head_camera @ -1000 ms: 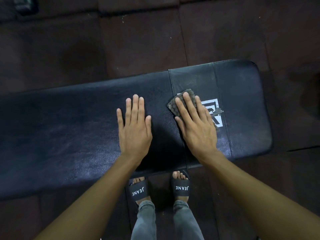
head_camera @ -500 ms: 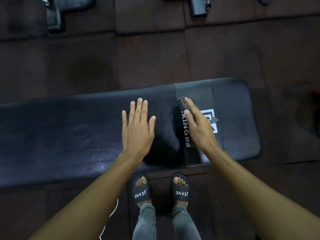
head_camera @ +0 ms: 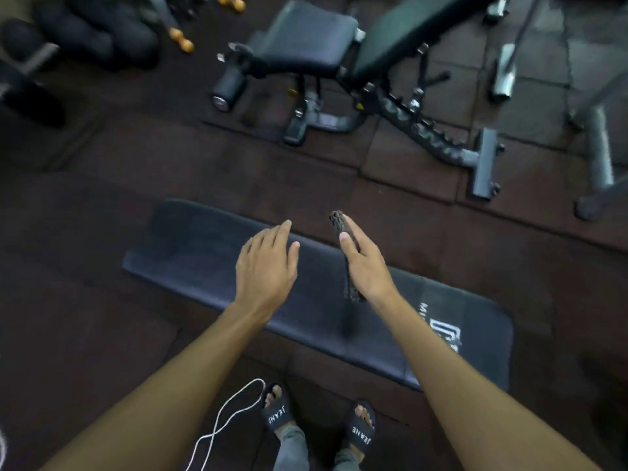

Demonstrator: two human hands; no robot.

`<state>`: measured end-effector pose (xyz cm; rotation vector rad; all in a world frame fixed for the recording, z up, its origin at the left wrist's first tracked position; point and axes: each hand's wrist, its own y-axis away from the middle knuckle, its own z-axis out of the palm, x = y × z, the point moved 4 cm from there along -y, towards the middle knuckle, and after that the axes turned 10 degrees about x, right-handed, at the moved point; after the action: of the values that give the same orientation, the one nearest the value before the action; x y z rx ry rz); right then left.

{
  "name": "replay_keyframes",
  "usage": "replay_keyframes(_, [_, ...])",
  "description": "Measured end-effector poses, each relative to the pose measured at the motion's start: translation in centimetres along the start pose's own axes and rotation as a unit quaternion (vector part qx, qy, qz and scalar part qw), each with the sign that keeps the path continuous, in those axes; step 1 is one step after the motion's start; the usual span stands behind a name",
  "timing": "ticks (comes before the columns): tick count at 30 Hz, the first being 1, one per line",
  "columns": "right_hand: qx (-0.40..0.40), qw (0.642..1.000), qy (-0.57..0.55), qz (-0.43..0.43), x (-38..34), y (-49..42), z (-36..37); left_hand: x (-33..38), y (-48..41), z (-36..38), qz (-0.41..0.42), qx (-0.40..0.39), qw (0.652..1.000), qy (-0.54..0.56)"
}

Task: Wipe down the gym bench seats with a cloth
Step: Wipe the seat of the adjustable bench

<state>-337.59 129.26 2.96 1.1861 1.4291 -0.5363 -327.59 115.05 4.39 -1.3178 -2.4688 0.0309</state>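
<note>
A flat black gym bench [head_camera: 204, 246] with a white logo near its right end lies across the floor in front of me. My right hand [head_camera: 365, 263] is lifted above the bench's middle and holds a dark grey cloth [head_camera: 341, 226], which hangs along the palm, edge-on to the camera. My left hand [head_camera: 268, 266] hovers above the bench to the left of it, fingers loosely apart and holding nothing. Neither hand touches the pad.
An adjustable black bench [head_camera: 309, 42] on a grey steel frame [head_camera: 482, 161] stands behind. Dark foam rollers [head_camera: 95, 35] and orange dumbbells [head_camera: 181, 39] lie far left. A white cord [head_camera: 231, 416] loops on the rubber floor beside my sandalled feet [head_camera: 277, 413].
Both hands have lifted off the bench pad, the right taking the cloth up with it. The view has tilted up and back, revealing the second bench and equipment behind.
</note>
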Motion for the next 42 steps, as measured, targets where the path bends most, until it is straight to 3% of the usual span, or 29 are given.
replay_keyframes(10, [-0.147,0.986,0.033,-0.071,-18.8,7.5,21.2,-19.8,1.5,-20.1,-0.156,0.087,0.982,-0.057])
replay_keyframes(25, [-0.29,0.942,0.093,-0.143,-32.6,13.3,52.7,-48.8,5.0,-37.7,-0.356,0.185,0.909,-0.113])
replay_keyframes(34, [-0.33,0.93,0.069,-0.147,-41.2,5.8,74.0,-67.6,-6.1,-42.0,-0.4,0.181,0.89,-0.123])
replay_keyframes(42, [-0.312,0.937,0.065,-0.139,-50.1,-3.4,87.8,-80.5,-20.6,-46.0,-0.37,0.17,0.906,-0.112])
